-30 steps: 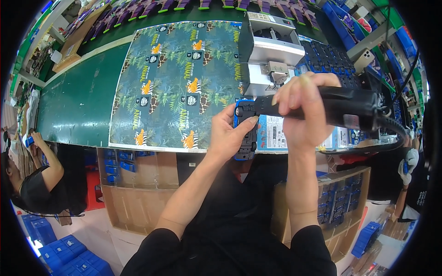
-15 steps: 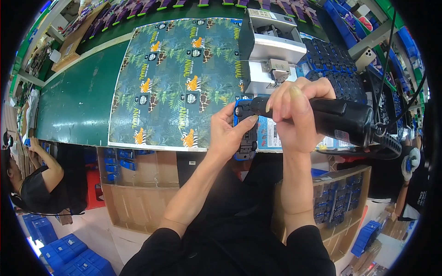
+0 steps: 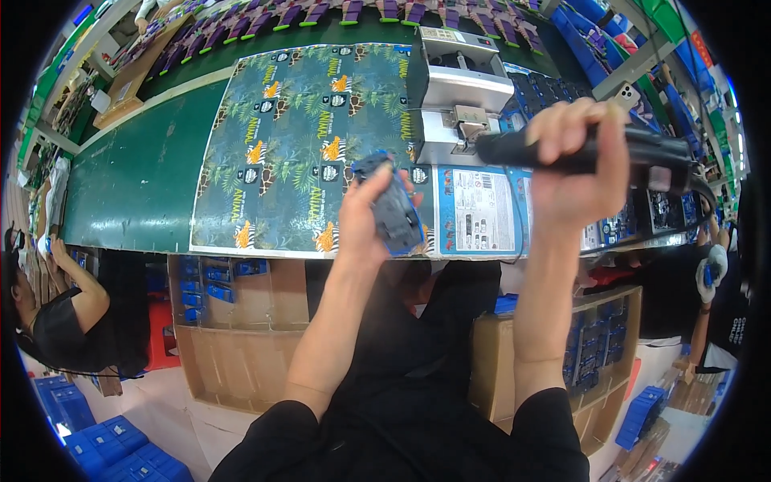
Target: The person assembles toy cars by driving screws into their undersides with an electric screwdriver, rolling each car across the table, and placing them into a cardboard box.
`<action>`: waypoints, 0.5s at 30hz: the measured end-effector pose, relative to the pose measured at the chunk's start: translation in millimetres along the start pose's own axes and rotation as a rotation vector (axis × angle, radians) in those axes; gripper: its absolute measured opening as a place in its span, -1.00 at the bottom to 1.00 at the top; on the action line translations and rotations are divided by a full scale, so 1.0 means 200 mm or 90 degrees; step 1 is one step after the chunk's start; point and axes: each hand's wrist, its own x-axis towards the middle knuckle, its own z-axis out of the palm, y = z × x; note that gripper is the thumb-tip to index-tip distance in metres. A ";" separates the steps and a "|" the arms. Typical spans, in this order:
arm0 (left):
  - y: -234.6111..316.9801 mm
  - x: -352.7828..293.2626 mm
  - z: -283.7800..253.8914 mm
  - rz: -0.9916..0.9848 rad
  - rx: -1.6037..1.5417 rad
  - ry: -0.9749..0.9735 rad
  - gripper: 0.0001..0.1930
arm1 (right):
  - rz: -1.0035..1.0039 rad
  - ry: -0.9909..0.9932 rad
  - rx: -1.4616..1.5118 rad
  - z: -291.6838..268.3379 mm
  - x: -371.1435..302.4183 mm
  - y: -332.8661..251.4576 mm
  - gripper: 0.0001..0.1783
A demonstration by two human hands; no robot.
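My left hand [image 3: 358, 218] is closed round a black and blue plastic toy part [image 3: 397, 215], which looks like a vehicle base. The part is held tilted above the bench's front edge, dark underside up. My right hand [image 3: 580, 165] grips a black electric screwdriver [image 3: 654, 157], slightly blurred by motion. Its nose points left, close to the front of a silver screw feeder [image 3: 470, 90]. The bit's tip is too blurred to make out. A gap separates the screwdriver from the toy part.
A jungle-print sheet [image 3: 301, 145] covers the bench, beside a white printed sheet [image 3: 475, 210]. Rows of black-blue parts [image 3: 546, 92] lie behind the feeder. Cardboard boxes [image 3: 241, 353] stand below the bench edge. Purple-green pieces [image 3: 313, 14] line the far belt. Other people work at both sides.
My right hand has pulled the screwdriver off the toy part and swung it right, to the feeder's front. My left hand has shifted left with the part, now turned at a slant.
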 end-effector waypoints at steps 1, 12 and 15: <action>0.01 -0.01 -0.01 0.004 -0.001 0.001 -0.65 | -0.021 0.041 -0.038 -0.03 0.05 -0.02 -0.84; -0.03 0.00 -0.04 0.019 0.117 -0.125 -0.48 | -0.036 0.017 -0.236 -0.05 0.13 0.22 -0.87; -0.03 0.01 -0.04 0.019 0.097 -0.124 -0.48 | -0.007 -0.018 -0.325 0.00 0.16 0.23 -0.82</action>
